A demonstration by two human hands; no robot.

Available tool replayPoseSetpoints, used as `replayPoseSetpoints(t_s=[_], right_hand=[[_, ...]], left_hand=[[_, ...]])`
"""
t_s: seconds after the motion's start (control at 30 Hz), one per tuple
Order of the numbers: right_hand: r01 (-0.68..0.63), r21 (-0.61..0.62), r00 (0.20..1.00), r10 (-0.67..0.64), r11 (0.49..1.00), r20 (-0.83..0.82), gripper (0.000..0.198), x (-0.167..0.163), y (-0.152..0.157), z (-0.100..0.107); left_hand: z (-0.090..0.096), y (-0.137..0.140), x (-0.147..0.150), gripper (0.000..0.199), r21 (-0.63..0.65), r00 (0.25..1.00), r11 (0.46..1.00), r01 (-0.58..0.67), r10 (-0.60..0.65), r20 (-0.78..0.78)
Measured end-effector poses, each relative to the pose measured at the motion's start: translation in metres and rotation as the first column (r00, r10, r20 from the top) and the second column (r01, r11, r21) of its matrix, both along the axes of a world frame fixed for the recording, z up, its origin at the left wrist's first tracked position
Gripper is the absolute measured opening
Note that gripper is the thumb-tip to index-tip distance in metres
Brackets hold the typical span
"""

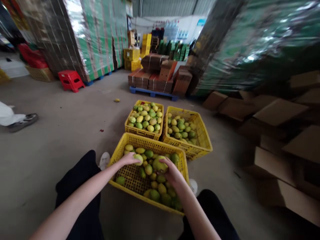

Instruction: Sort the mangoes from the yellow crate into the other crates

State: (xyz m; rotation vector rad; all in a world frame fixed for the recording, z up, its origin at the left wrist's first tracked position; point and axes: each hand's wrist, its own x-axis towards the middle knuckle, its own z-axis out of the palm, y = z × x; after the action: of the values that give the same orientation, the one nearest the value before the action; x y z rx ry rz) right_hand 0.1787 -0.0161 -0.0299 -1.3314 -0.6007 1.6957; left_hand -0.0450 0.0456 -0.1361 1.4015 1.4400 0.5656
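A yellow plastic crate (147, 140) with slotted walls stands on the floor between my legs, partly filled with green and yellow oval fruit that look like mangoes. My left hand (129, 158) is closed around a pale yellow-green fruit (138, 159) above the crate's left half. In my right hand (171, 168) is a larger green-yellow fruit (159, 164), raised over the pile. The crate's mesh bottom shows at the left, where a single green fruit (120, 180) lies. More fruit (162, 189) is heaped along the near right side, partly hidden by my right forearm.
Beyond it stand a full yellow crate (143, 132) of fruit and a partly filled one (203, 133). Cardboard boxes (272, 160) litter the right. Flattened cartons (160, 80) lie on a blue pallet (152, 93). A red stool (71, 80), a loose fruit (117, 100) and a person's shoe (23, 122) are leftward.
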Motion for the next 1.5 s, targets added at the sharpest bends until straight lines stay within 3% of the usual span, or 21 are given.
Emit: replayPoseSetpoints(t_s=[0.13,0.27,0.37,0.53,0.73,0.87,1.0,1.33,1.5], right_hand=[[-0.029,0.062,0.998,0.032,0.998,-0.051,0.030,-0.002,0.001,0.021],[0.017,0.124,0.995,-0.004,0.992,-0.103,0.034,-0.007,0.002,0.038],[0.094,0.096,0.985,-0.079,0.991,-0.152,0.037,-0.009,-0.001,0.039],[0.117,-0.053,0.972,-0.125,0.992,-0.197,0.040,0.001,-0.011,0.021],[0.163,0.113,0.981,-0.149,0.980,-0.122,0.043,0.004,-0.016,0.009],[0.156,0.255,0.988,-0.149,0.954,-0.048,0.048,-0.005,-0.016,0.009],[0.134,0.308,0.989,-0.108,0.942,-0.100,0.057,-0.018,-0.020,0.015],[0.128,0.407,0.981,-0.055,0.904,-0.187,0.058,-0.034,-0.017,0.031],[0.187,0.571,0.982,-0.148,0.799,-0.115,0.062,-0.032,-0.017,0.046]], left_hand=[[0.074,-0.003,0.002,0.054,-0.080,0.913,0.997,0.021,0.013,0.409],[0.108,-0.016,-0.004,0.065,-0.173,0.594,0.984,0.052,0.108,0.797],[0.116,-0.022,-0.007,0.057,-0.242,0.435,0.970,0.003,0.217,0.874],[0.139,-0.022,0.000,0.054,-0.297,0.255,0.955,-0.015,0.291,0.922],[0.163,-0.021,0.003,0.037,-0.313,0.154,0.939,-0.143,0.334,0.930],[0.165,-0.021,0.005,0.041,-0.372,0.133,0.926,-0.063,0.377,0.917],[0.163,-0.022,0.010,0.039,-0.292,0.160,0.956,-0.040,0.295,0.942],[0.160,-0.025,0.018,0.038,0.015,0.393,1.000,-0.018,-0.007,0.920],[0.160,-0.031,0.013,0.037,0.251,0.498,0.968,0.007,-0.221,0.839]])
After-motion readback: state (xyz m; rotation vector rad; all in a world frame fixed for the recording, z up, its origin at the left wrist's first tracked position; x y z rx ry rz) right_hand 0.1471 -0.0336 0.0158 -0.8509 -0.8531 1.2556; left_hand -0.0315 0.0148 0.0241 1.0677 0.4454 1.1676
